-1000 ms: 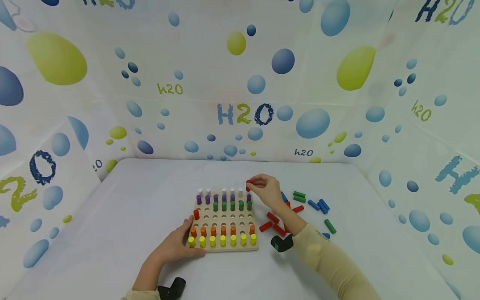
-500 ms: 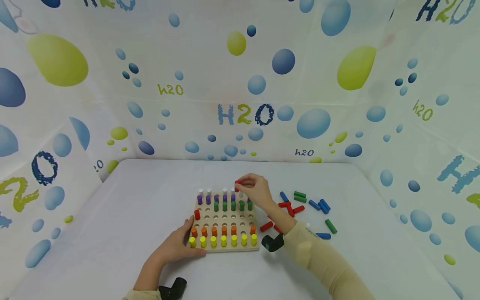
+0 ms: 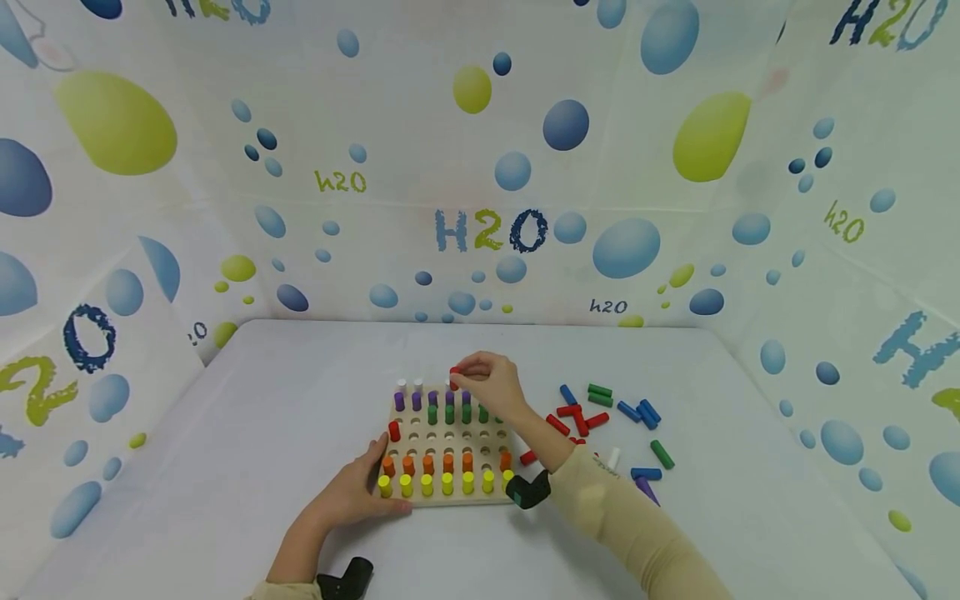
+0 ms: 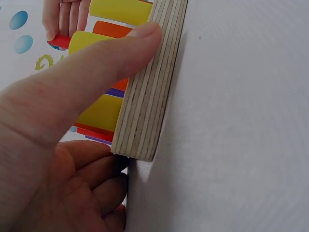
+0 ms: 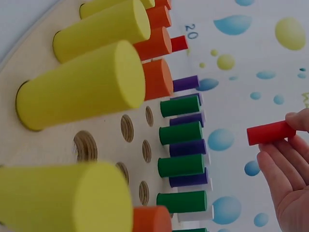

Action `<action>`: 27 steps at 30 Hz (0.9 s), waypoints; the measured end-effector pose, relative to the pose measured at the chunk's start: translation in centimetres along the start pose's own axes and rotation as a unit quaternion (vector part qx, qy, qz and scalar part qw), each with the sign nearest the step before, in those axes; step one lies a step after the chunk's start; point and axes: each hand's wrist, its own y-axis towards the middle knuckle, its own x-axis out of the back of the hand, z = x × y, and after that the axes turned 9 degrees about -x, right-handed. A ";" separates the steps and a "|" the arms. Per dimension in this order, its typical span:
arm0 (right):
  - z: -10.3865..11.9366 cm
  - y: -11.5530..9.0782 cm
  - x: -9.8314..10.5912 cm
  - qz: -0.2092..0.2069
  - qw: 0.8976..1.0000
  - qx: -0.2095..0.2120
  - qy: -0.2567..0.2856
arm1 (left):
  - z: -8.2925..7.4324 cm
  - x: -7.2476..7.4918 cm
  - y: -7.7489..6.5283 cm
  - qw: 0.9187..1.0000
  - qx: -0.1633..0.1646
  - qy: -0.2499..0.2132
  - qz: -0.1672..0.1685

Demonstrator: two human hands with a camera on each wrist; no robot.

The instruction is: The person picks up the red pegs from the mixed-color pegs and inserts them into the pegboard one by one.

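Observation:
A light wooden pegboard [image 3: 459,445] lies on the table with rows of yellow, orange, green, purple and white pegs standing in its holes. One red peg [image 3: 393,431] stands at the board's left side. My left hand [image 3: 348,490] holds the near left corner, thumb on the front edge and fingers along the left side. Over the back of the board, my right hand [image 3: 491,387] pinches another red peg [image 5: 270,132] between thumb and fingertips; in the right wrist view it is apart from the board. Open holes [image 5: 86,146] show between the orange and green pegs.
Loose red pegs [image 3: 581,423], blue pegs [image 3: 647,412] and green pegs [image 3: 662,453] lie right of the board. A white peg [image 3: 613,458] and a purple peg [image 3: 647,491] lie near the right sleeve. A patterned backdrop [image 3: 375,100] rises behind the table.
My right hand has moved left along the back of the board with the red peg pinched in it. The left hand has stayed at the board's corner.

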 end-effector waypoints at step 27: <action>-2.9 1.6 -4.6 0.037 0.999 -0.031 -0.009 | 0.1 0.0 0.0 1.000 0.001 -0.009 -0.003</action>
